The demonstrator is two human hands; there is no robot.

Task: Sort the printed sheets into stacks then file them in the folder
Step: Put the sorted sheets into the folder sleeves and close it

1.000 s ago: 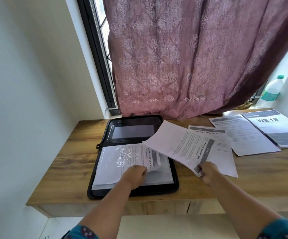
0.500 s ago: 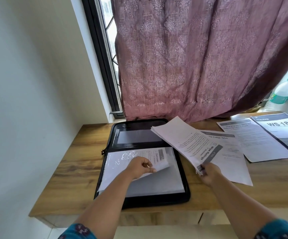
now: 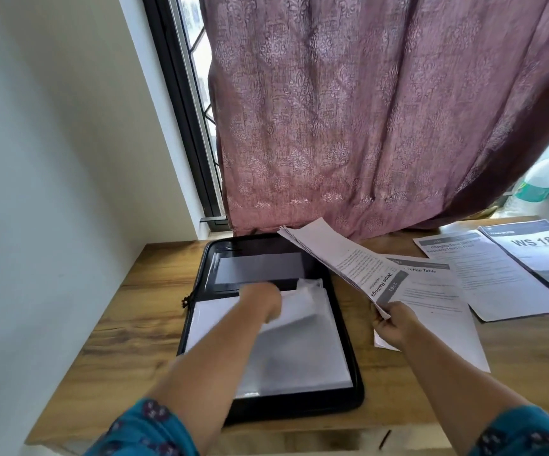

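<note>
Black zip folder (image 3: 349, 327) lies open at lower centre of the frame on a wood-grain counter (image 3: 128, 311), rounded corners, matte fabric rim. Inside it: glossy clear plastic sleeves (image 3: 299, 353) over white paper, rectangular, slightly crinkled at the top edge. Left hand (image 3: 261, 299) is motion-blurred over the sleeves near the folder's middle fold, lifting a sleeve edge; whether its fingers pinch it or just push it, cannot tell. Right hand (image 3: 393, 325), right of the folder, fingers clamped on the near corner of a thin stack of printed sheets (image 3: 342, 258), held tilted above the counter, fanning toward the curtain, top sheet headed "Wipe Railings" on a grey band. Under it, flat on the counter, a stack headed "Coffee Table" (image 3: 437, 301). Further right, two more flat stacks: one with a blurred heading (image 3: 490, 278), one marked "WS 18" (image 3: 536, 255), touching side by side. Mauve damask-pattern curtain (image 3: 349, 110) fills upper centre, dark window frame (image 3: 181, 103) at its left. White plastic bottle (image 3: 538, 182) with green cap and label at the right edge.
</note>
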